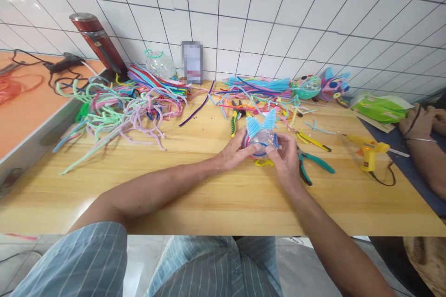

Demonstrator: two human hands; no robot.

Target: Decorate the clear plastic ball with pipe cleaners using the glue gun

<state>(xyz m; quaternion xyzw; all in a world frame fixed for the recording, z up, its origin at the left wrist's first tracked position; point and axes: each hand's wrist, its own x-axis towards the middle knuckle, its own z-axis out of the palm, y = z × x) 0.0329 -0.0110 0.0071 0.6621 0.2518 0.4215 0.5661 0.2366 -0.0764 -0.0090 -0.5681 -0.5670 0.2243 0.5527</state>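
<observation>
From the head view, I have both hands clamped on a clear ball (264, 137), which sits between them above the near-middle of the wooden table (195, 204). My left hand (234, 152) grips its left side and my right hand (287, 154) its right, with both thumbs on the near face, by a dark-blue strip that runs across it. Two pointed, ribbed light-blue ears (254, 127) stand up from the top of the ball, and a yellow piece (264, 163) shows just below it. Whether the ball touches the table I cannot tell.

Just beside my right wrist lie teal-handled pliers (320, 163), with a yellow cutter (313, 141) beyond them. Farther right is a yellow glue gun (369, 152), near another person's forearm (423, 148). Beyond my left hand lie pliers with yellow-green grips (233, 123).

A single purple stem (198, 109) lies slantwise between a tangle of pale green and lilac stems (118, 116) on the left and a light-blue bundle (258, 85) by the wall (272, 23). Two decorated balls (333, 86) sit right of that bundle. At the back left stands a red-brown flask (99, 41); a blurred phone-like slab (192, 62) leans on the tiles.
</observation>
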